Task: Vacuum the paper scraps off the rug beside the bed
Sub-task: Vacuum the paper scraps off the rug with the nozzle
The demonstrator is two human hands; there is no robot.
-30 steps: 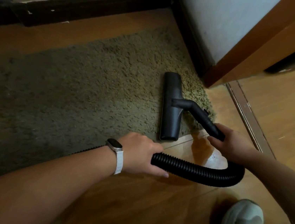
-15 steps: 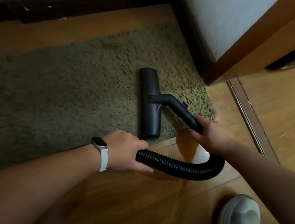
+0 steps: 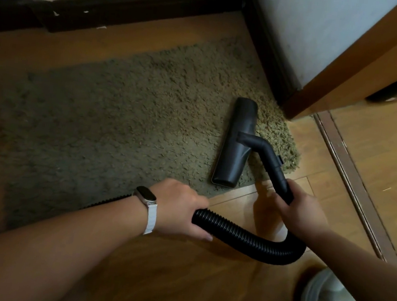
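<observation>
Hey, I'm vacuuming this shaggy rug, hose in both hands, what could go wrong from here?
The vacuum head sits near a corner of the rug; suction might lift or bunch it. The hose bends sharply between the left hand and right hand, so it could kink and choke airflow.

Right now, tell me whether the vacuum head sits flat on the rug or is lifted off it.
Flat on the rug: the vacuum head lies along its right end, with no gap visible beneath it.
</observation>
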